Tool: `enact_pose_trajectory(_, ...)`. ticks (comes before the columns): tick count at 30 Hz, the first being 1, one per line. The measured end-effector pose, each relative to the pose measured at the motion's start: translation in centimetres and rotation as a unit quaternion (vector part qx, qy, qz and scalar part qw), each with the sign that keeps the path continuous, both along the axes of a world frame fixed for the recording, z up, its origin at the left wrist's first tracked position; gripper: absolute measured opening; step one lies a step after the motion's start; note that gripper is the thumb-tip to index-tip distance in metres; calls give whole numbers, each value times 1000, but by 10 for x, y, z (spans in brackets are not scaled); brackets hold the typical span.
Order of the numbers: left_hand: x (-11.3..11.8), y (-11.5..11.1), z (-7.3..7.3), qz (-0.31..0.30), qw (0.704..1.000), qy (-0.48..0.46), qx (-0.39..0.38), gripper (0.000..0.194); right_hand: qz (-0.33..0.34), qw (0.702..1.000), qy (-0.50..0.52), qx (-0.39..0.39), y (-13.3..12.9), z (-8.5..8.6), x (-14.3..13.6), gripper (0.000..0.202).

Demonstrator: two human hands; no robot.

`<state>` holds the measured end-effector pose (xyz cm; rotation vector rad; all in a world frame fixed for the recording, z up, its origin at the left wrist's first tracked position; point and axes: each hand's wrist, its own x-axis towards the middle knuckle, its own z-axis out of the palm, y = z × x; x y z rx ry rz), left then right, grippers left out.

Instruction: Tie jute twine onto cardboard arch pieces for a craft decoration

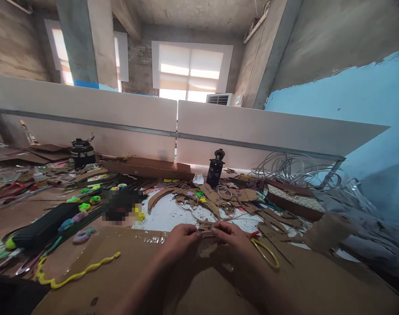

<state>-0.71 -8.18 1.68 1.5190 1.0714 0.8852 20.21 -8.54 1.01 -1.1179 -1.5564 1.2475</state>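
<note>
Between my two hands is a short brown strip that looks like cardboard, perhaps with twine on it. My left hand pinches its left end between thumb and fingers. At the other end, my right hand has a similar pinch. Both hands are just over the far edge of a large cardboard sheet. Beyond them, a curved cardboard piece with twine lies on a white surface, with small green and yellow fuzzy flowers on it. A yellow loop with a red part lies right of my right hand.
A dark open-lidded bottle stands ahead, a black jug further left. At right are a twine roll, a patterned bag and coiled clear tubing. A yellow pipe cleaner and black case lie left.
</note>
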Motion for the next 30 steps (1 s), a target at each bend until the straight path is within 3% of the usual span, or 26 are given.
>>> enact_pose_trajectory(3, -1, 5, 6, -43, 999, 3, -15, 33, 22, 1000, -5, -15, 5, 6, -1, 44)
enact_pose_trajectory(6, -9, 14, 4, -73, 996, -18, -55, 45, -21, 999, 41, -13, 12, 2, 0, 46)
enact_pose_trajectory(9, -22, 22, -6, -36, 994, -64, -82, 53, -75, 995, 70, 2, 18, -8, 2, 48)
enact_pose_trajectory(12, -32, 27, -16, -16, 992, -89, -86, 48, -104, 991, 86, 4, 22, -17, 6, 49)
enact_pose_trajectory(23, -26, 18, -17, -47, 997, 51, 13, 31, -9, 997, -74, 18, 11, -16, 12, 31)
enact_pose_trajectory(30, -27, 12, -4, -55, 998, 9, -4, 32, -53, 994, -80, 59, 9, -19, 12, 27)
